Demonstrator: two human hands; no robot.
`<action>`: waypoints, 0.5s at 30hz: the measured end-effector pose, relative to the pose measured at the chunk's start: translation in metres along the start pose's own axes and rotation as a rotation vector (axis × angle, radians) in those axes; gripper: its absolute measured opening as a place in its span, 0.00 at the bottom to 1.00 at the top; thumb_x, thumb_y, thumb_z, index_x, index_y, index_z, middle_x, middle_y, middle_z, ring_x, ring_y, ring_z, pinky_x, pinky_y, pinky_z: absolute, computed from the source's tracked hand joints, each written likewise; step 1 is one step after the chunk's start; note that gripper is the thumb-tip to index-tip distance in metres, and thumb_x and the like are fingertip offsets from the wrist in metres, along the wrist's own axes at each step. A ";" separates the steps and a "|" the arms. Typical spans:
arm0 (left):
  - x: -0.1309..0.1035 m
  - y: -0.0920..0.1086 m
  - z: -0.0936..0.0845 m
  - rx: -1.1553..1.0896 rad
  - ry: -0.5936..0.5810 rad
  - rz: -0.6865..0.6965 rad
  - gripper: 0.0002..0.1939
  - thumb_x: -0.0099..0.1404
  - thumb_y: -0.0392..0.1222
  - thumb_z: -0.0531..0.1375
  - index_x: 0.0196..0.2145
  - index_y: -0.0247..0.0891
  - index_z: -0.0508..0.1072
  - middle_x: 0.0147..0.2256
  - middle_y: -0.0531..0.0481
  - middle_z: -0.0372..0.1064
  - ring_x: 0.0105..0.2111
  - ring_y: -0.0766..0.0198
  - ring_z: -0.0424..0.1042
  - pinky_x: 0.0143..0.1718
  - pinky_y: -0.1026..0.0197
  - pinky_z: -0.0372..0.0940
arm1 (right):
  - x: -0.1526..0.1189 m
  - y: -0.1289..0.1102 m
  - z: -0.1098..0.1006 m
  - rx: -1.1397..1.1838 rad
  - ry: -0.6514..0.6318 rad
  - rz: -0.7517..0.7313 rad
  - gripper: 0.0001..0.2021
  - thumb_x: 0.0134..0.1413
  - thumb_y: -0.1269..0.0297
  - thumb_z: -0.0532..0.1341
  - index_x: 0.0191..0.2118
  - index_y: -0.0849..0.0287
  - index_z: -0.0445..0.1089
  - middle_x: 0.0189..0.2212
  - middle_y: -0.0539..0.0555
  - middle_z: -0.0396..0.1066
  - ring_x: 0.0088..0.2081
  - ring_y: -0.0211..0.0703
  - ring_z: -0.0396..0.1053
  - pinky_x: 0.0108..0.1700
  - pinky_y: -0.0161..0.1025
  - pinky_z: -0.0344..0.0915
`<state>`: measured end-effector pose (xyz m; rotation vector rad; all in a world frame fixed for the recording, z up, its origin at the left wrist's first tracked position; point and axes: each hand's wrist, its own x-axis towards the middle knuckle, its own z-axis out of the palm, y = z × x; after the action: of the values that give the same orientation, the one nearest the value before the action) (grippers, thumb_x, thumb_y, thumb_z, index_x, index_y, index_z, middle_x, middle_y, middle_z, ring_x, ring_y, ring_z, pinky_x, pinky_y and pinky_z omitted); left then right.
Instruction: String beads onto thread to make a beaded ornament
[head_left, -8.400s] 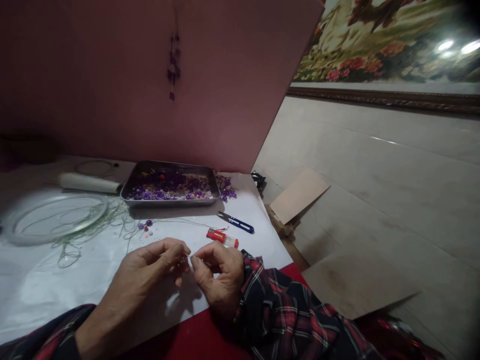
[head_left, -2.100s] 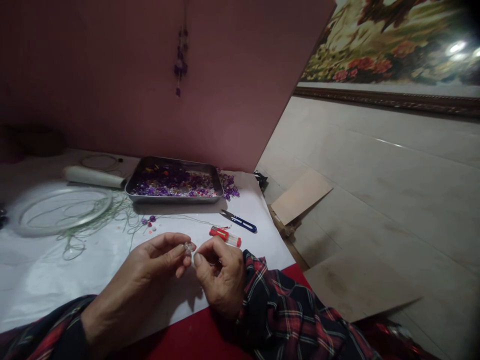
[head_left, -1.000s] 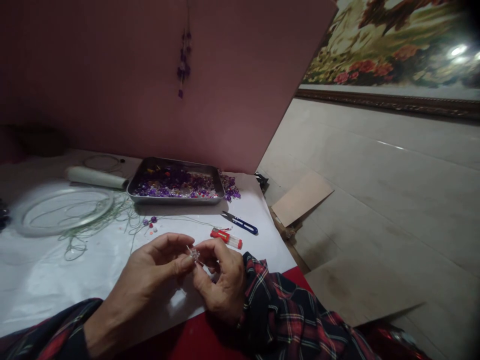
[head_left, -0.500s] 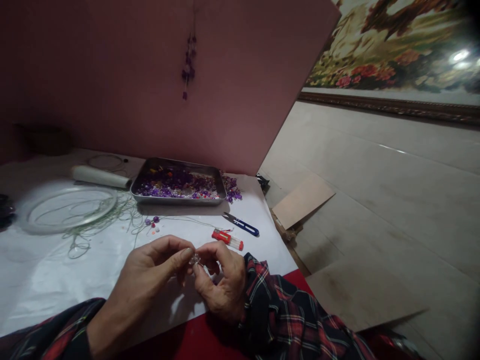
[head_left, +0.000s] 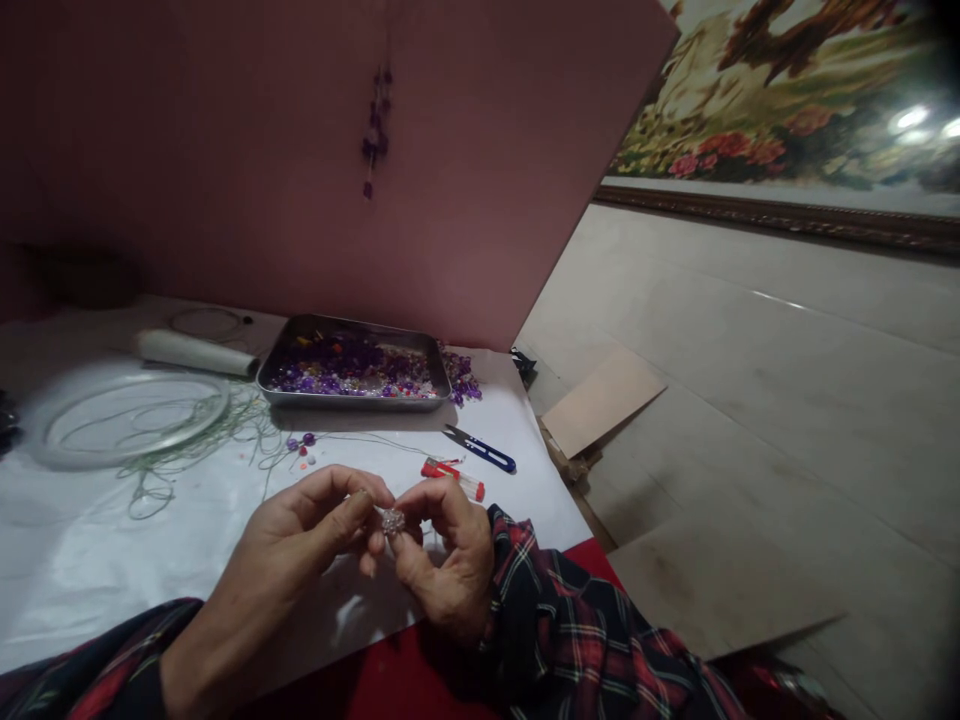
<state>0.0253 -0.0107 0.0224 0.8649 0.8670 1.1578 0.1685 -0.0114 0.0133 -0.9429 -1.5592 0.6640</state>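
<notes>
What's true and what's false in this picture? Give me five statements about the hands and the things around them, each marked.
1. A small beaded cluster is at the fingertips of the right hand, with the left hand close by. True.
2. The snips lie inside the metal tray. False: the snips are on the white cover.
3. Purple beads lie beside the metal tray too. True.
4. The left hand holds the red lighter. False: it lies on the white cover.
5. A beaded strand hangs against the pink wall. True.

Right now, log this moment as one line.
left hand: at clear bead cluster | right hand: pinching cluster | bead tray: beyond hands | snips, lighter: lying on table
</notes>
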 end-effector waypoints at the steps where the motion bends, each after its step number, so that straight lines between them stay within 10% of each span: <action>1: 0.000 0.000 0.001 -0.010 0.005 -0.006 0.08 0.59 0.47 0.64 0.29 0.40 0.77 0.20 0.52 0.71 0.22 0.66 0.67 0.27 0.65 0.63 | 0.000 0.000 0.000 0.001 -0.005 0.006 0.03 0.45 0.71 0.60 0.29 0.58 0.68 0.20 0.47 0.67 0.21 0.35 0.63 0.25 0.32 0.62; 9: -0.003 0.012 0.001 0.292 0.108 0.229 0.10 0.56 0.48 0.65 0.23 0.41 0.76 0.35 0.49 0.71 0.29 0.63 0.66 0.26 0.65 0.62 | 0.002 0.001 0.002 0.021 0.025 -0.004 0.03 0.43 0.71 0.60 0.28 0.58 0.67 0.20 0.46 0.65 0.21 0.35 0.62 0.25 0.33 0.61; 15: -0.011 0.013 -0.006 0.607 -0.039 0.583 0.07 0.62 0.41 0.60 0.26 0.47 0.73 0.35 0.52 0.65 0.38 0.60 0.66 0.40 0.66 0.59 | 0.001 0.004 0.000 -0.048 0.051 -0.010 0.04 0.43 0.71 0.60 0.30 0.58 0.68 0.21 0.47 0.66 0.22 0.36 0.64 0.28 0.34 0.64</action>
<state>0.0131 -0.0180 0.0324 1.7142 0.9826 1.3842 0.1689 -0.0089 0.0105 -0.9803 -1.5393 0.5937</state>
